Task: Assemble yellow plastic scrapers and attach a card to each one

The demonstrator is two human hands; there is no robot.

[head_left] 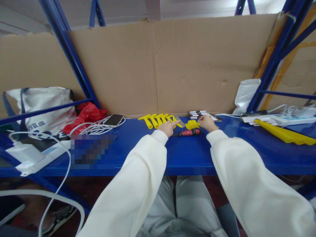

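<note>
My left hand [167,128] reaches to the middle of the blue shelf, its index finger stretched along a yellow scraper [183,123] with a flat grey blade; the other fingers look curled at its handle. Left of it, several yellow T-shaped handles [153,120] lie in a row, partly behind that hand. My right hand [206,123] is closed in a pinch beside a small pile of yellow pieces [192,124]; whatever its fingertips hold is too small to make out. Between my hands, nearest me, lies a red and black screwdriver [189,132].
Small white-and-black packets [197,114] sit behind the pile. A phone [114,119], white cables, a red bag [85,117] and a cloth tote [46,110] are on the left. A yellow sheet [283,133] and power strip [293,120] lie right. Cardboard [192,65] walls the back.
</note>
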